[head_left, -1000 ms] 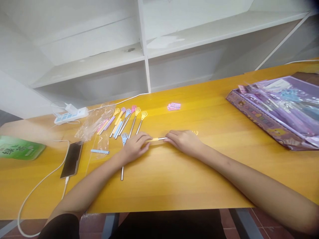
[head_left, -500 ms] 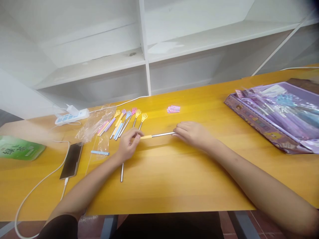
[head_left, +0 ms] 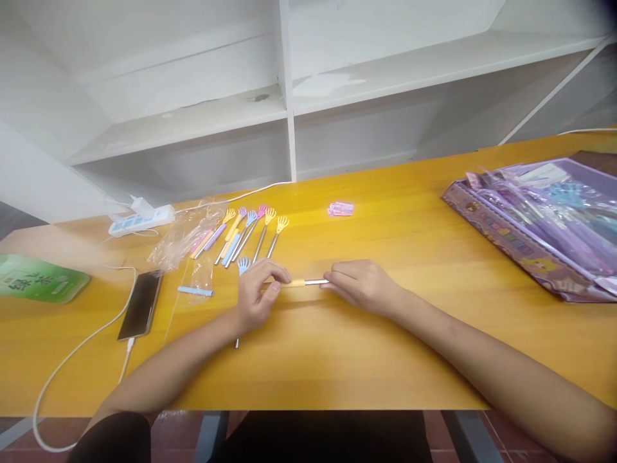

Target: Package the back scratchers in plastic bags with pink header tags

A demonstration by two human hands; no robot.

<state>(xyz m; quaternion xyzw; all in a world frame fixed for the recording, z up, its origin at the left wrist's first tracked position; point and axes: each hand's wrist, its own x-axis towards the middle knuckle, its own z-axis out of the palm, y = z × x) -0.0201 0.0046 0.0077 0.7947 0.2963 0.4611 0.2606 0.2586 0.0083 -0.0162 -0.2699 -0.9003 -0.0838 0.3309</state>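
Note:
Between my two hands lies a metal rod with a yellow handle (head_left: 296,283), held roughly level above the table. My left hand (head_left: 258,292) is closed on the yellow end, thumb and fingers pinching it. The fingers of my right hand (head_left: 364,286) are closed round the silver end, hiding its tip. Partly covered by my left hand is a back scratcher with a blue claw (head_left: 243,264). Beyond it, several back scratchers with yellow, blue, pink and purple claws (head_left: 251,219) lie in a row. A loose blue tube (head_left: 195,291) rests left of my left hand.
A purple box (head_left: 501,244) of wrapped back scratchers stands at the right. Small pink cards (head_left: 340,209) lie at the back. On the left are clear plastic wrappers (head_left: 178,238), a phone (head_left: 140,305) on a cable, a power strip (head_left: 144,220) and a green packet (head_left: 43,278).
My hands have come closer together and nearer to me, and less of the silver rod shows between them. The blue claw beside my left hand has come into sight.

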